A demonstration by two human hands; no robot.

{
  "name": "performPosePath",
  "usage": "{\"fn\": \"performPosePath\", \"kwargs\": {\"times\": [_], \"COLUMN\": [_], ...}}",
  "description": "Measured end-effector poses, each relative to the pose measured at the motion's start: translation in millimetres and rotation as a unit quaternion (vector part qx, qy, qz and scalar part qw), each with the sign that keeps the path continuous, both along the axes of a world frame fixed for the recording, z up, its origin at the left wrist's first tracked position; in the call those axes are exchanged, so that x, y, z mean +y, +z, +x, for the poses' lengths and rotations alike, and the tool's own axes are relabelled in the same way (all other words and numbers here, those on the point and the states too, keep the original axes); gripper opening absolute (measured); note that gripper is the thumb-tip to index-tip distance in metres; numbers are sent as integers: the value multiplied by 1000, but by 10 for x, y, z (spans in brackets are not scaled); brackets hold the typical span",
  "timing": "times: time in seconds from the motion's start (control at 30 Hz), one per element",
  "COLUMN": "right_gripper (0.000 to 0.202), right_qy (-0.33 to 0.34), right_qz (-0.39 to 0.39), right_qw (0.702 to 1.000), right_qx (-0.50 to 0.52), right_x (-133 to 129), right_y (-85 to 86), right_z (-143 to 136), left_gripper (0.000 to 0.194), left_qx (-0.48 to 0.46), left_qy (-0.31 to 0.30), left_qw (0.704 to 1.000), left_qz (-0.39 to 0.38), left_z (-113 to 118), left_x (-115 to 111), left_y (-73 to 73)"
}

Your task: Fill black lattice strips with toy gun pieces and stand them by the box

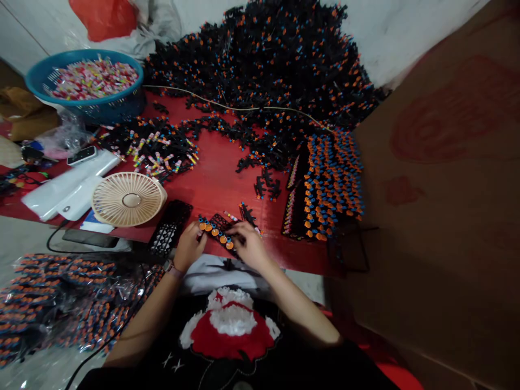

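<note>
A black tray with a row of orange discs and blue parts lies slanted at the table's front edge. My left hand is closed on the tray's left end, its thumb near the discs. At the right end, my right hand has its fingers bent over the tray; what they pinch, if anything, is too small to make out. Just beyond the right hand lie a black toy gun and a small pink-and-yellow tube. Another black tray rests left of my left hand.
A round beige fan stands left on the red table. Behind it is a blue basket of wrapped tubes. Black pieces form a large heap at the back. Filled trays stand right, beside a cardboard sheet.
</note>
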State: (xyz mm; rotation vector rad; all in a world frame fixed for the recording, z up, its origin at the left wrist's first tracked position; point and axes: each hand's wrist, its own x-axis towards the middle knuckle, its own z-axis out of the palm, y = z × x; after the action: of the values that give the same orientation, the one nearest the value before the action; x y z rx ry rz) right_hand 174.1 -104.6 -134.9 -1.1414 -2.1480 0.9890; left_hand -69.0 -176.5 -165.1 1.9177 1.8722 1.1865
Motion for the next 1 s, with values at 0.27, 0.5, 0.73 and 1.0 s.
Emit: {"fn": "performPosePath", "kwargs": {"times": [0.27, 0.5, 0.73, 1.0], "right_gripper": [15, 37, 34, 15], "right_qy": [-181, -176, -88, -100], "right_qz": [44, -115, -171, -90], "right_qw": [980, 956, 962, 984], "right_qx": [-68, 204, 194, 119], "right_x": [94, -188, -409, -450], "right_y": [-102, -144, -230, -200], "right_z": [563, 296, -13, -32], "left_gripper": [25, 24, 21, 18], "left_qx": [-2, 7, -2, -7], "left_qy": [5, 13, 9, 8], "left_qw": [1000, 1000, 1000, 1000], "left_qz": [21, 15, 20, 26], "left_z": [-7, 9, 33, 46], "left_x": [1, 15, 25, 9], "left_y": [-46, -27, 20, 30]}}
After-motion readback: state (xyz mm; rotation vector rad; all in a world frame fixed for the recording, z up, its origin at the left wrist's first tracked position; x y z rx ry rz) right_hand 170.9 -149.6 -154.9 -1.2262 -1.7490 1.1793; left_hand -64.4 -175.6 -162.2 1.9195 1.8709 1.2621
